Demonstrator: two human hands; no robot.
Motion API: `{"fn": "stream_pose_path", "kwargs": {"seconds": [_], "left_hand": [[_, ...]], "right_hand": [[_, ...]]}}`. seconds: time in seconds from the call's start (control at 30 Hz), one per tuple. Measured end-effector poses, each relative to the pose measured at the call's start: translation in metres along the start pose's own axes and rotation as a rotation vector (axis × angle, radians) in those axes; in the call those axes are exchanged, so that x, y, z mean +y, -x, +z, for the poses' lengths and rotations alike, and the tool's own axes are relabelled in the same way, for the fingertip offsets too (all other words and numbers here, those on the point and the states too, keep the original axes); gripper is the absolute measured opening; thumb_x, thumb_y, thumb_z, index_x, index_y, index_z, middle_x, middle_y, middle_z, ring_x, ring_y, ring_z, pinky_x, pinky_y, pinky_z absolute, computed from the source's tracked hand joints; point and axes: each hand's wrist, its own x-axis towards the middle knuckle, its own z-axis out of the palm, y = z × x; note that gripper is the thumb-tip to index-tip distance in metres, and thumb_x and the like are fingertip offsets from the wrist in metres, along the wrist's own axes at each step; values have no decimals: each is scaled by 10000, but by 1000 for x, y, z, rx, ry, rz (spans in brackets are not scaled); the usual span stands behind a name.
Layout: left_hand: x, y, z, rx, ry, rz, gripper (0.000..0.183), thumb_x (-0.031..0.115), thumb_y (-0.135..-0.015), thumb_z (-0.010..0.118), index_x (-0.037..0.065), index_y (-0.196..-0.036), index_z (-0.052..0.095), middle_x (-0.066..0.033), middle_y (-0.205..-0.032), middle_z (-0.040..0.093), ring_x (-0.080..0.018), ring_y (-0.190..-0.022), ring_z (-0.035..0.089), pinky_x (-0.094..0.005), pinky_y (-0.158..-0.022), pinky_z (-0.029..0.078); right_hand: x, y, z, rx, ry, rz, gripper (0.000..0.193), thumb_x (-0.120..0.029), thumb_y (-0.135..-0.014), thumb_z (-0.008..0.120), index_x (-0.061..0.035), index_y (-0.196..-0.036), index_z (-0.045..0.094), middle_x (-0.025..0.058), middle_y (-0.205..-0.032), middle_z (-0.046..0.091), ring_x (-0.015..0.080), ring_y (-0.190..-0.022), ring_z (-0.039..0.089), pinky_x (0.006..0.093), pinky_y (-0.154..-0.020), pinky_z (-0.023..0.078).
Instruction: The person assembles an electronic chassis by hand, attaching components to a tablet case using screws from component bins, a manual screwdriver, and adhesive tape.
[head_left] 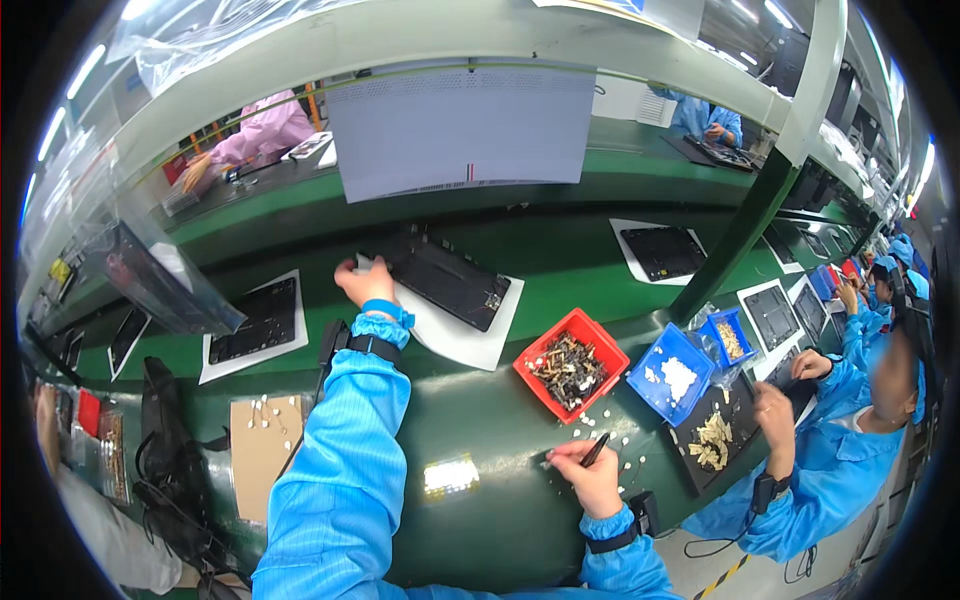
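Observation:
My left hand [366, 285] reaches far over the green bench, its fingers closed at the upper left corner of a white sheet [455, 343]. A black flat device casing [440, 278] lies slantwise on that sheet, close to the fingertips. Nearer to me, my right hand [592, 485] is closed around a slim black pen-like tool [597, 449], which points up from the fist. Small white round pieces [587, 421] lie scattered around the right hand. Just beyond it stands a red bin [525, 372] full of dark and pale scraps.
Blue bins [650, 400] [718, 352] hold white and tan small parts. A black tray [697, 475] carries pale strips beside a co-worker [845, 470] at right. Other casings [256, 318] [662, 252] lie along the green belt. A green post [735, 230] rises at right; cardboard [262, 470] lies at left.

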Motion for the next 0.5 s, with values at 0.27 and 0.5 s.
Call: {"fn": "stream_pose_path", "kwargs": {"seconds": [0.27, 0.5], "left_hand": [[169, -34, -173, -708, 533, 395, 257, 83, -832, 630, -1, -1064, 561, -27, -949, 598, -102, -878, 543, -262, -794, 426], [250, -40, -289, -1616, 466, 35, 285, 71, -821, 577, -27, -1085, 533, -73, -1010, 577, -131, -913, 531, -290, -818, 418]], "right_hand": [[-15, 4, -10, 153, -1, -176, 96, -4, -798, 620, 12, -893, 616, 70, -812, 658, 100, -713, 601, 212, -655, 466], [-55, 37, -45, 235, -11, -337, 114, 24, -776, 632, 8, -883, 595, 53, -764, 634, 39, -573, 488, 162, -510, 355]]}}
